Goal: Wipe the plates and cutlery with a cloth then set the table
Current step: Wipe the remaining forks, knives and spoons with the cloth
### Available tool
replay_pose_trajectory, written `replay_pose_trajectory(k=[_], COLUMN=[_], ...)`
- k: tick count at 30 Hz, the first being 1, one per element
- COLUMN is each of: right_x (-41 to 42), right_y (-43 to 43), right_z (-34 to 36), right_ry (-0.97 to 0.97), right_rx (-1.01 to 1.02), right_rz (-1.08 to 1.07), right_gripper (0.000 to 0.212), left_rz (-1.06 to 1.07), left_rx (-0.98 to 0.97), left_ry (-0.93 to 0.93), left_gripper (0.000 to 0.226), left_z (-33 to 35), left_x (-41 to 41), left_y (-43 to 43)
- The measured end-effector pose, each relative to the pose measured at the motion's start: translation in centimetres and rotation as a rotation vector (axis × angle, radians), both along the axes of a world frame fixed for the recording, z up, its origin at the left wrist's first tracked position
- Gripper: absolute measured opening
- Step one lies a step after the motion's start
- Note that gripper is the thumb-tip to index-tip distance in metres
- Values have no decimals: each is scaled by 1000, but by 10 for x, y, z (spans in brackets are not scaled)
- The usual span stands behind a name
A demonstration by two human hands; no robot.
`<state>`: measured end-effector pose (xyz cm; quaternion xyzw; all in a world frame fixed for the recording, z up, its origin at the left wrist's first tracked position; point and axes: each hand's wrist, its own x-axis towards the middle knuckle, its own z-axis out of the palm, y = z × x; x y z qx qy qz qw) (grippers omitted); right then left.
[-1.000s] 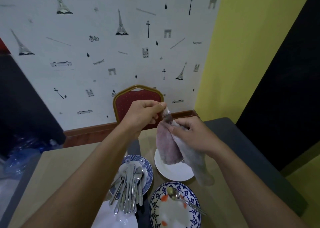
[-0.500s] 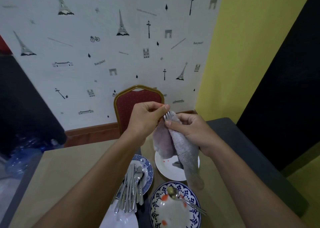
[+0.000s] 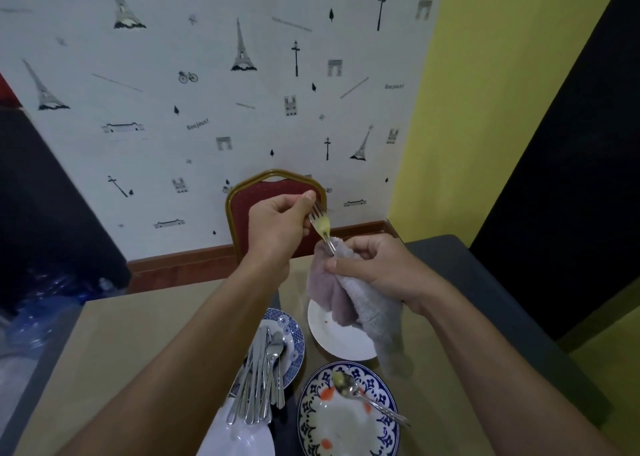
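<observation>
- Left hand (image 3: pixel 280 227) pinches the fork (image 3: pixel 321 225) by its tines, leaving the handle free for wiping.
- Right hand (image 3: pixel 381 270) clamps the grey cloth (image 3: pixel 353 303) around that handle.

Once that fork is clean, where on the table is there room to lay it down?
Widest bare patch: the table left of the left forearm, out to its left edge. A narrower strip lies between the blue-rimmed plate and the right forearm. The middle is crowded: cutlery bundle, white plate below the cloth, spoon on the blue-rimmed plate.
</observation>
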<state>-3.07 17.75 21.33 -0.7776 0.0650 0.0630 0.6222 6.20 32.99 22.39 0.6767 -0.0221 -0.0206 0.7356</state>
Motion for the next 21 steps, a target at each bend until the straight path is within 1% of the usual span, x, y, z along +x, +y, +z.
replay_pose_trajectory(k=[3, 5, 6, 8, 10, 11, 13, 16, 21], right_x=[-3, -4, -3, 1, 7, 9, 11, 11, 8], right_y=[-4, -6, -5, -3, 0, 0, 0, -2, -4], right_z=[1, 0, -1, -4, -8, -8, -12, -18, -30], right_ry=[38, 25, 8, -35, -56, -48, -7, 36, 25], right_rx=[-33, -17, -4, 7, 3, 2, 8, -2, -60], right_rz=[71, 65, 48, 3, -41, -50, -59, -80, -135], right_gripper=[18, 16, 14, 13, 13, 14, 17, 19, 11], left_rz=[87, 81, 41, -105, -252, -281, -251, -146, 31], left_rx=[-60, -90, -89, -19, 60, 86, 111, 114, 109], left_ry=[18, 36, 49, 71, 47, 20, -6, 24, 91], left_gripper=[15, 16, 18, 25, 22, 20, 18, 19, 19], left_z=[3, 2, 0, -8, -18, -22, -29, -39, -68], left_x=[7, 8, 6, 0, -9, -12, -11, 0, 22], left_y=[5, 8, 9, 8, 5, 4, 5, 8, 21])
